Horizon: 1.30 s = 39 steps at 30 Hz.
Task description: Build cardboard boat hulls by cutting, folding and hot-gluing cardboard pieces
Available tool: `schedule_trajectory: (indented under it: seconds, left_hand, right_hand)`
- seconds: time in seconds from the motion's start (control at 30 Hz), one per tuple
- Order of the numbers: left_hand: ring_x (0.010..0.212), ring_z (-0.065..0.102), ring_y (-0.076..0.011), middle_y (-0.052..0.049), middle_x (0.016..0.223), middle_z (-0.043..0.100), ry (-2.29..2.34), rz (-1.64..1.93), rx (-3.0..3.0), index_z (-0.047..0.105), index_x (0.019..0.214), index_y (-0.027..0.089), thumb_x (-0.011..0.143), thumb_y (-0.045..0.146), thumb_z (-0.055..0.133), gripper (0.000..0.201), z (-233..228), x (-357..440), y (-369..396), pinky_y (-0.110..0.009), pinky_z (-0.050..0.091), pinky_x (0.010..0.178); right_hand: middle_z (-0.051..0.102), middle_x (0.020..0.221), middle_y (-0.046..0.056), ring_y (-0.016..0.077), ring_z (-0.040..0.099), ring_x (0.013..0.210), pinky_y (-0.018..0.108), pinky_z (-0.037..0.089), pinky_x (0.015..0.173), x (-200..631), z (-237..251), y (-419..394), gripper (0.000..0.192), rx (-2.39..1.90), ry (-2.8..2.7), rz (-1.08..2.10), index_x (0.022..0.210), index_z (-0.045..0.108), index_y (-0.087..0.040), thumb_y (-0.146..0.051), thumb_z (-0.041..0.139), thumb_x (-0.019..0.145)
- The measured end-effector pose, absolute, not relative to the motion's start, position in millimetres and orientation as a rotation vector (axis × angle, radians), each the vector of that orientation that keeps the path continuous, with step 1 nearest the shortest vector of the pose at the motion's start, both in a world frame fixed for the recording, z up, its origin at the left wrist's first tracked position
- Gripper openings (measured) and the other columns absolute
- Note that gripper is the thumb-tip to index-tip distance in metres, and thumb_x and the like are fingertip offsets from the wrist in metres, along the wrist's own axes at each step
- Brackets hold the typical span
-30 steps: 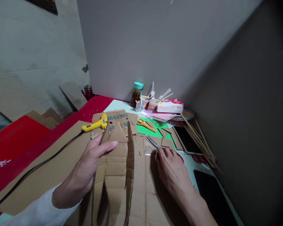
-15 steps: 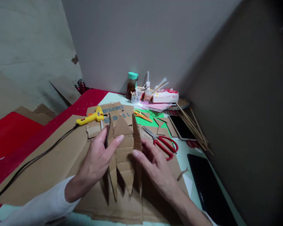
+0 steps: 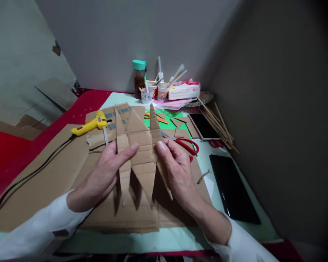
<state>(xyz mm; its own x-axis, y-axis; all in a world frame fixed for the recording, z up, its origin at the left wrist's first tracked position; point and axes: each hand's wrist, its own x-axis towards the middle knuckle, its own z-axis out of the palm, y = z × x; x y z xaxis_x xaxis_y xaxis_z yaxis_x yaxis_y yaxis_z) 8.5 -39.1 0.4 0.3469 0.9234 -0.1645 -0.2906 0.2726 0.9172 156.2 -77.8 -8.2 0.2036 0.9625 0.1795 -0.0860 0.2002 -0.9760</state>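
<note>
Hands, L (image 3: 104, 174) & R (image 3: 177, 171), grip cardboard piece (image 3: 139, 145); print unreadable.

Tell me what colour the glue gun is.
Yellow glue gun with a black cord, seen in the head view.

The right hand (image 3: 177, 169), which a second ago rests flat by the red scissors (image 3: 186, 144) at the far right of the cardboard sheet (image 3: 57, 174), now grips the right flank of the pointed cardboard piece (image 3: 138, 149). That piece, earlier lying low on the sheet with its flaps standing, is now lifted clear of it and held between both hands, its points hanging downward. The left hand (image 3: 105, 174) comes up with it, thumb across the front. The scissors now lie uncovered, just behind the right hand's fingers
</note>
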Motion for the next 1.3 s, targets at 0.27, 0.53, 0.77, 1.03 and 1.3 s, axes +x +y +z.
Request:
schedule_trajectory:
  seconds: [0.27, 0.53, 0.77, 1.03, 1.3]
  left_hand:
    - [0.113, 0.069, -0.0283, 0.0, 0.116, 0.077, 0.747, 0.756, 1.111, 0.072, 0.116, 0.024, 0.079, 0.012, 0.068, 0.039, -2, 9, -48, -0.036, 0.055, 0.097]
    - [0.113, 0.069, -0.029, 0.001, 0.11, 0.079, 0.737, 0.718, 1.163, 0.074, 0.113, 0.025, 0.077, 0.018, 0.075, 0.037, 10, 6, -47, -0.036, 0.055, 0.098]
    - [0.105, 0.072, -0.0306, -0.007, 0.11, 0.079, 0.764, 0.947, 0.892, 0.071, 0.116, 0.021, 0.08, 0.025, 0.075, 0.037, 10, -3, -31, -0.037, 0.06, 0.088]
    - [0.071, 0.077, -0.0225, -0.003, 0.087, 0.081, 0.847, 1.004, 0.806, 0.071, 0.11, 0.022, 0.079, 0.027, 0.078, 0.032, 23, -15, -30, -0.034, 0.063, 0.076]
    - [0.071, 0.077, -0.0246, -0.003, 0.085, 0.081, 0.84, 1.03, 0.678, 0.07, 0.114, 0.024, 0.075, 0.026, 0.079, 0.041, 32, -19, -33, -0.035, 0.064, 0.071]
  right_hand:
    - [0.054, 0.074, -0.003, 0.0138, 0.056, 0.075, 0.025, 0.048, 0.073, 159, -6, -77, 0.02, -1.072, -0.965, 0.939, 0.08, 0.054, -0.022, -0.035, 0.051, 0.095]
    - [0.064, 0.085, 0.002, 0.0193, 0.062, 0.088, 0.03, 0.053, 0.076, 158, -6, -82, 0.027, -1.281, -1.038, 0.799, 0.091, 0.058, -0.023, -0.044, 0.043, 0.098]
    - [0.052, 0.071, -0.003, 0.0124, 0.048, 0.064, 0.025, 0.039, 0.062, 149, -13, -95, 0.024, -1.257, -1.396, 0.617, 0.079, 0.046, -0.022, -0.032, 0.041, 0.101]
    - [0.065, 0.092, 0.006, 0.0194, 0.062, 0.081, 0.03, 0.045, 0.071, 194, 2, -72, 0.029, -1.788, -2.083, -0.061, 0.103, 0.058, -0.019, -0.031, 0.032, 0.104]
    - [0.064, 0.093, 0.016, 0.0306, 0.059, 0.086, 0.038, 0.044, 0.072, 235, -31, -50, 0.018, -2.054, -2.255, -0.299, 0.1, 0.062, -0.012, -0.009, 0.051, 0.085]
